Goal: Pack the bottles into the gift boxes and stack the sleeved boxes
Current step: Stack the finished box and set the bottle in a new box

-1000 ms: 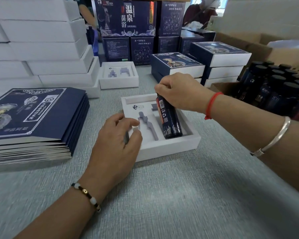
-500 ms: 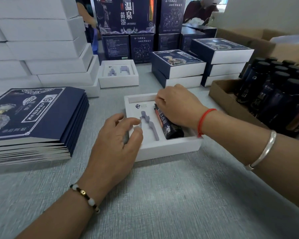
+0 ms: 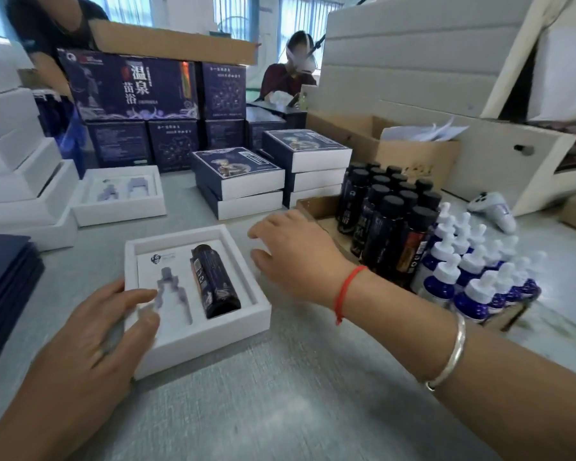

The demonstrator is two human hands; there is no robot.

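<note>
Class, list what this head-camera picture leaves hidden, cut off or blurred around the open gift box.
- Left slot in the open gift box: partly covered by the left hand.
- Left fingertips: motion-blurred, so the grip is unclear.
- Blue sleeves: cut off by the left edge.
- Lying bottle: label print too small.

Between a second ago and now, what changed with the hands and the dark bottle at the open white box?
The right hand pressed the dark bottle down into its slot, let go, and moved right toward the tray of dark bottles; it now holds nothing. The bottle lies flat in the white gift box. The left hand stays resting on the box's left edge; the box has not shifted.
</note>
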